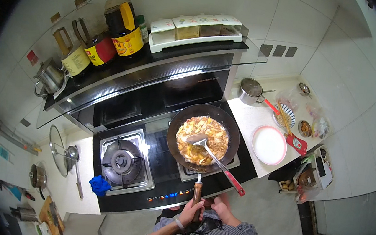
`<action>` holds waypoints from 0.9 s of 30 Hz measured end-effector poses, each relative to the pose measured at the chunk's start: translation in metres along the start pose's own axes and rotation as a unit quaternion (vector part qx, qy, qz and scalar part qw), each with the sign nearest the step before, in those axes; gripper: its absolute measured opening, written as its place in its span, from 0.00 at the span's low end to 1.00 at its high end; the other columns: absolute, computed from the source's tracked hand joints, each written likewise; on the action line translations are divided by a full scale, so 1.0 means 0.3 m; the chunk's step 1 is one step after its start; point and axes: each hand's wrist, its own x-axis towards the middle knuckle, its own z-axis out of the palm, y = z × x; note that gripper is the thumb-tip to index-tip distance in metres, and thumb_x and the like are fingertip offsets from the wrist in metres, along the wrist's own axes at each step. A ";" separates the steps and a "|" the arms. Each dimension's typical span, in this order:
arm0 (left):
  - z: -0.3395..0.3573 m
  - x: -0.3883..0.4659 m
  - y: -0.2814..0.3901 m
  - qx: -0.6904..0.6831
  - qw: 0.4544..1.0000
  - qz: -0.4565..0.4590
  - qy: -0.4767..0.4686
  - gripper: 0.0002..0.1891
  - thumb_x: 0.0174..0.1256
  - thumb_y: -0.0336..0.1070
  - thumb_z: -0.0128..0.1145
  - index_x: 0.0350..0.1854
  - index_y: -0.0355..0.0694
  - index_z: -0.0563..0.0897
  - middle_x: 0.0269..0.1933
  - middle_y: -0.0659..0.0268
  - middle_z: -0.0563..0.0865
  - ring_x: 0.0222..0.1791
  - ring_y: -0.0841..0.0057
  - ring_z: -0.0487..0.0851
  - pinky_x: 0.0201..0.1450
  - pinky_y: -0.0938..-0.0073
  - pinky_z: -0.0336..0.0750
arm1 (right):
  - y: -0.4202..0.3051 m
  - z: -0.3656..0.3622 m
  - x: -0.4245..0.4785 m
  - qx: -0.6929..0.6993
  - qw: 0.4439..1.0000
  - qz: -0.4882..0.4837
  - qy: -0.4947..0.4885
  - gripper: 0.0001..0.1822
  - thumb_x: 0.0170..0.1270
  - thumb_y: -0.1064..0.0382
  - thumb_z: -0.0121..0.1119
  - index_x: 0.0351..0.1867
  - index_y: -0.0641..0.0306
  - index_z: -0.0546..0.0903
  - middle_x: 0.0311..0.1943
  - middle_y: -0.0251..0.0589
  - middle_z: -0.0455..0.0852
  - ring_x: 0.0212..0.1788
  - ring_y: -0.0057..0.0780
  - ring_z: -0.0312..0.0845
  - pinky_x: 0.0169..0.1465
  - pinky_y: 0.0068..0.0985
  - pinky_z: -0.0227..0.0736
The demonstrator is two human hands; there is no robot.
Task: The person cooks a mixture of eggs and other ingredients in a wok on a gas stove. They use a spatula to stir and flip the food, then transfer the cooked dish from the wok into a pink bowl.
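My left hand [190, 213] is wrapped around the wooden handle [198, 189] of a dark wok [177, 123] on the right side of the gas hob. Sliced food [217, 129] in a brownish sauce covers the wok's bottom. A metal spatula [216, 159] with a red grip rests in the wok, its blade in the food and its handle sticking out over the rim to the lower right. No hand touches it. My right hand [221, 210] is low at the front, just right of the handle's end; its fingers are partly hidden, and I cannot see anything held.
The left burner [122, 162] is bare, with a blue cloth [99, 185] beside it. A pink-rimmed white plate [269, 145], a striped bowl [284, 116] with chopsticks and a saucepan [249, 92] stand on the right counter. Above, the shelf holds a large sauce bottle [122, 24] and seasoning boxes [197, 29].
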 end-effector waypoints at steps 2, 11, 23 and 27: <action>-0.018 0.006 -0.012 -0.003 1.000 0.017 -0.002 0.14 0.71 0.44 0.54 0.51 0.42 0.71 0.28 0.68 0.76 0.22 0.80 0.77 0.22 0.79 0.74 | -0.077 0.022 0.004 -0.028 0.988 0.148 0.022 0.23 0.52 0.60 0.60 0.48 0.71 0.74 0.47 0.62 0.76 0.52 0.56 0.73 0.53 0.39 0.70; -0.013 0.011 -0.032 -0.005 0.999 0.039 0.013 0.14 0.71 0.44 0.54 0.50 0.42 0.72 0.27 0.68 0.75 0.21 0.80 0.77 0.22 0.79 0.73 | -0.153 0.005 0.004 -0.084 0.984 0.157 0.023 0.25 0.48 0.63 0.61 0.50 0.71 0.76 0.42 0.61 0.80 0.50 0.58 0.75 0.53 0.41 0.69; 0.000 0.003 -0.039 0.006 0.998 0.055 0.030 0.15 0.71 0.44 0.54 0.51 0.41 0.72 0.27 0.68 0.76 0.20 0.80 0.77 0.22 0.79 0.74 | -0.201 0.023 -0.006 -0.067 0.968 0.242 0.020 0.21 0.51 0.63 0.59 0.46 0.72 0.74 0.46 0.62 0.77 0.52 0.57 0.74 0.53 0.40 0.69; 0.009 0.014 -0.033 0.010 0.998 0.052 0.016 0.16 0.70 0.44 0.54 0.52 0.41 0.72 0.27 0.68 0.76 0.20 0.80 0.77 0.22 0.79 0.74 | -0.076 0.070 -0.023 0.046 0.979 0.174 0.095 0.20 0.51 0.63 0.59 0.45 0.72 0.75 0.44 0.62 0.78 0.51 0.58 0.74 0.53 0.42 0.68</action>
